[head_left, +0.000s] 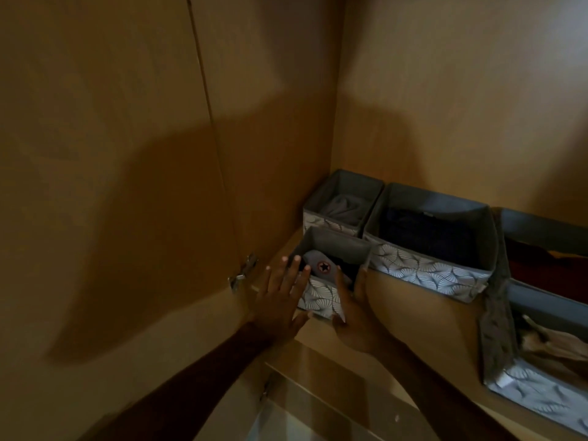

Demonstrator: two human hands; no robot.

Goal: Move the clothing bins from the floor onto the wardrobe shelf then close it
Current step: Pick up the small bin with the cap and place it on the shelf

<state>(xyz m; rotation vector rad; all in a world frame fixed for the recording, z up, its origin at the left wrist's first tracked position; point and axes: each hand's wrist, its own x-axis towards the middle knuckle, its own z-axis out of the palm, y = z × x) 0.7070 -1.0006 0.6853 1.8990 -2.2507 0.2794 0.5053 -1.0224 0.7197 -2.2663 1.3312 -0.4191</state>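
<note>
A small grey fabric bin (321, 297) with a white leaf pattern stands at the front left of the wardrobe shelf (423, 316), holding a grey garment with a star badge. My left hand (280, 297) lies flat against its left side, fingers spread. My right hand (353, 310) presses its right front corner, fingers along the bin's side. Behind it stands another small bin (342, 202) with grey cloth. A wider bin (429, 237) with dark clothes stands to the right. Further right stand two more bins (541, 361), partly cut off.
The open wardrobe door (111, 186) stands on the left, with a metal hinge (243, 272) near my left hand. The wardrobe's back panel (461, 90) rises behind the bins. Below the shelf edge, a light floor (302, 418) shows.
</note>
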